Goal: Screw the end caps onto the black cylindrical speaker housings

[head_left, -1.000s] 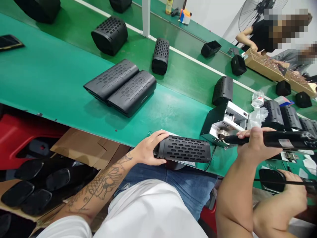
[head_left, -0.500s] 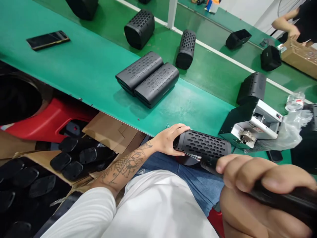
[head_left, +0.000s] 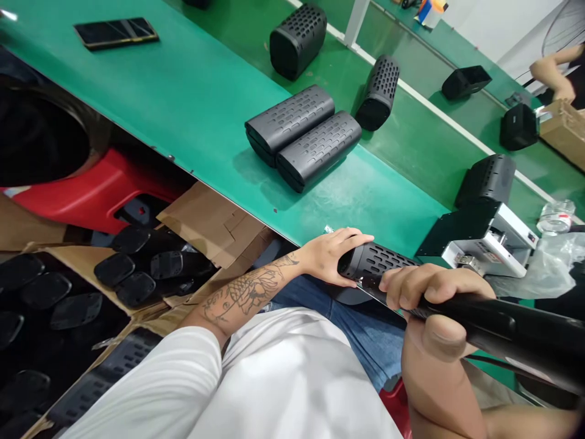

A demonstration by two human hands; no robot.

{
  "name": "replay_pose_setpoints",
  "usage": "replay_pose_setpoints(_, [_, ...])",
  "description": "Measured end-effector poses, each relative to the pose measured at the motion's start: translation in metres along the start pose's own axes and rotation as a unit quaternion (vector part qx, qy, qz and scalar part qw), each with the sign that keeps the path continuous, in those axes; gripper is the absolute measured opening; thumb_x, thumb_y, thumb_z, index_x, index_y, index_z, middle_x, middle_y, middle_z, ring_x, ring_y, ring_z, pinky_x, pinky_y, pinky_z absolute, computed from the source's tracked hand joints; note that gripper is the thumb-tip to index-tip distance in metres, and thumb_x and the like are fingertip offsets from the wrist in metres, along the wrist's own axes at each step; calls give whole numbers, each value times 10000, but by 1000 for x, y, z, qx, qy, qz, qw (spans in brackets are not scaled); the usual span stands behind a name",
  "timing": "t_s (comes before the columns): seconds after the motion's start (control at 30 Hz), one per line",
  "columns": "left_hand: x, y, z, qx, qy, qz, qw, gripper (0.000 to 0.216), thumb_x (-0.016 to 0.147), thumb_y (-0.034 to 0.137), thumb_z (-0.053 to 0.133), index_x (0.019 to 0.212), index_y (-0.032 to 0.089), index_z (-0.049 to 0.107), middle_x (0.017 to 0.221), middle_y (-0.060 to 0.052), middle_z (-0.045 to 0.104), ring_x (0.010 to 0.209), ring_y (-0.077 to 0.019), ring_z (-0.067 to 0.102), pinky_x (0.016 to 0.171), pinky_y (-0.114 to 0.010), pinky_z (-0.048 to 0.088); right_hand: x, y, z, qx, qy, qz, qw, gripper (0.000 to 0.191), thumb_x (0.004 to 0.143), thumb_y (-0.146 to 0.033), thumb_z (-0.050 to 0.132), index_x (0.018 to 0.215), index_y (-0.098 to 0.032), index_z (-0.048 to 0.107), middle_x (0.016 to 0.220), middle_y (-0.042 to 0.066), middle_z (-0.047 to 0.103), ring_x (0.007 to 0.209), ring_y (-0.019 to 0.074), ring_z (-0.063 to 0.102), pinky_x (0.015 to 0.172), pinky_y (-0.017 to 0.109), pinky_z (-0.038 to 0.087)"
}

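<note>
My left hand (head_left: 329, 256) is closed around the left end of a black perforated speaker housing (head_left: 381, 257), thumb and fingers on opposite sides. The housing lies over my lap at the bench edge. My right hand (head_left: 434, 292) wraps a long black electric screwdriver (head_left: 498, 323), pointing left along the housing's near side. Its nose is close to my left fingertips; whether the bit touches a screw cannot be made out. Part of the housing is hidden behind my right hand. Two similar black housings (head_left: 320, 146) lie side by side on the green bench.
A small black-and-silver screw feeder (head_left: 496, 244) stands right, beside a clear plastic bag (head_left: 543, 262). A phone (head_left: 116, 32) lies on the green bench (head_left: 192, 103). Several housings stand along the back. An open carton (head_left: 82, 253) of black parts and a red stool (head_left: 91, 195) are at left.
My right hand has moved away from the camera and left, bringing the screwdriver's nose nearer my left hand. My left hand keeps its hold on the housing. The camera view has shifted.
</note>
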State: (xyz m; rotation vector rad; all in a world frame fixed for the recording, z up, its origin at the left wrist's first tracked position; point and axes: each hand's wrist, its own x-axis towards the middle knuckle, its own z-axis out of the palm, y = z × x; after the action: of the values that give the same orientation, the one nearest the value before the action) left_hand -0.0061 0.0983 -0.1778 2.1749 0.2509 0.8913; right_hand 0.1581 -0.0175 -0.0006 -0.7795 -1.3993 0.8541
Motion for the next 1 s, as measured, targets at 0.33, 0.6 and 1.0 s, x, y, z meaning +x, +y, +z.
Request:
replay_pose_setpoints(0.33, [0, -3, 5, 15, 12, -1, 1000, 1178, 886, 668, 971, 1821, 231, 404, 1657, -249, 622, 1512, -449, 686, 1295, -613, 602, 0, 6, 8, -12, -4, 27, 1000, 274, 992, -377, 931, 993, -263, 682, 718, -66, 690, 521, 127, 636, 622, 337, 646])
replay_pose_setpoints(0.6, [-23, 26, 13, 157, 94, -35, 982, 1041, 924, 685, 911, 1716, 165, 480, 1565, -270, 715, 1478, -443, 729, 1269, -602, 599, -1, -13, -10, -16, 80, -16, 997, 267, 1012, -458, 904, 1014, -267, 717, 679, -81, 691, 482, 133, 639, 602, 343, 672])
replay_pose_setpoints(1.0, [-71, 108, 61, 173, -9, 37, 984, 608, 999, 204, 688, 1606, 225, 655, 1548, -197, 758, 1235, -281, 830, 1074, -411, 737, -2, 15, -213, -269, 474, -178, 819, 235, 913, -238, 898, 849, -204, 675, 551, -61, 643, 395, 136, 591, 422, 223, 513])
